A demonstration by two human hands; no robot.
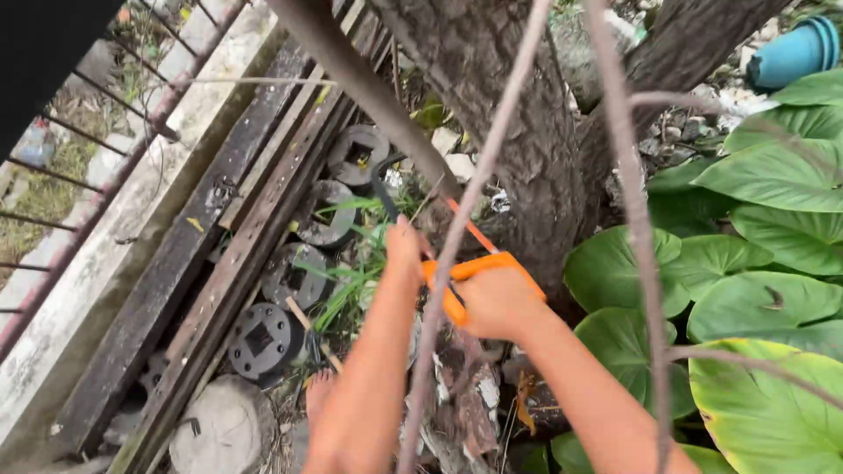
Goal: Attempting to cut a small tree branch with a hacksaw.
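The orange-handled saw [457, 263] runs its long axis from about 4 o'clock up to 10 o'clock, its dark frame tip toward the slanting branch [369, 88] beside the tree trunk [500, 114]. There is one saw and two hands. The right hand [500, 303] is wrapped tight round the orange grip at the saw's lower end; the left hand [404, 250] sits just at 9 o'clock of it, touching the frame, fingers hidden. Four dark round blocks [261, 340] lie at 9 o'clock.

Orange-handled saw [465, 263], tilted, blade against branch [369, 88].
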